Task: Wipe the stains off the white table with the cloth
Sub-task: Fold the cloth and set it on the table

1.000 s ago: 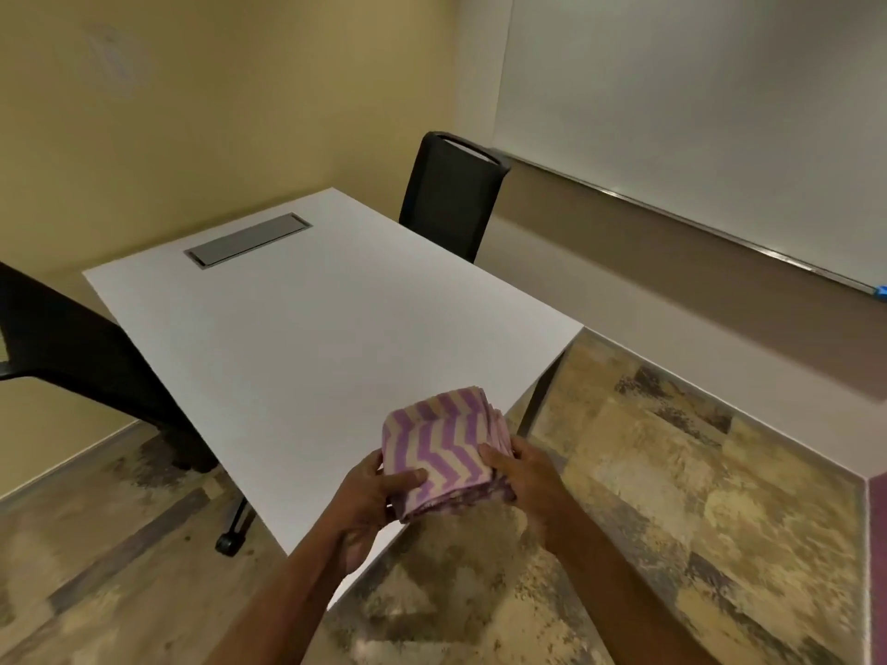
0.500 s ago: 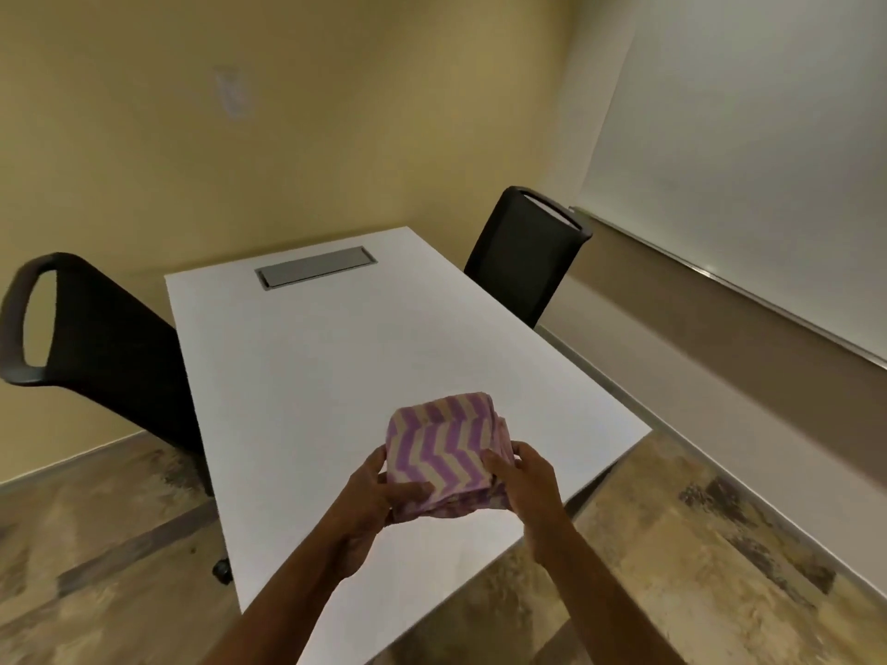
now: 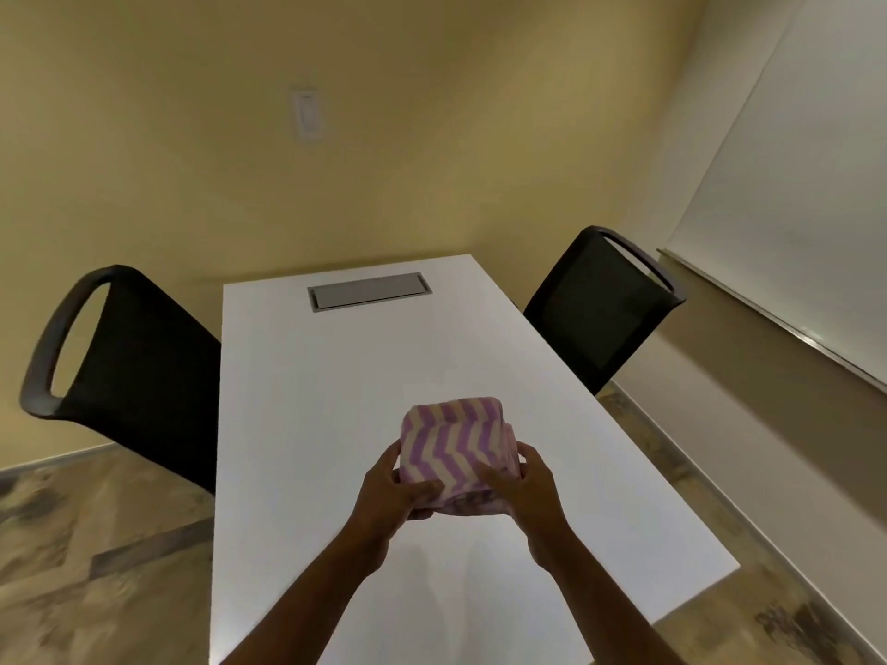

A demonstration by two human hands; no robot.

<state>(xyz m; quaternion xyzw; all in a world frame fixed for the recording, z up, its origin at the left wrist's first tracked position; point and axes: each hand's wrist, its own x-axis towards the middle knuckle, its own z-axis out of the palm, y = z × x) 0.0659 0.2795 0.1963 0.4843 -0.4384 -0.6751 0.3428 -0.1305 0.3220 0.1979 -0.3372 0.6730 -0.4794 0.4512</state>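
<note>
A folded cloth (image 3: 456,443) with purple and cream zigzag stripes is held above the near half of the white table (image 3: 365,376). My left hand (image 3: 389,491) grips its left side with the thumb on top. My right hand (image 3: 525,491) grips its right side the same way. No stains show on the table's white top from here.
A black chair (image 3: 129,371) stands at the table's left side and another black chair (image 3: 600,304) at its right. A grey cable hatch (image 3: 368,291) sits in the table's far end. A whiteboard (image 3: 792,208) covers the right wall. Patterned floor surrounds the table.
The view has swung left and I now face the table's short end squarely. Both hands still hold the cloth, now over the table's middle instead of its corner.
</note>
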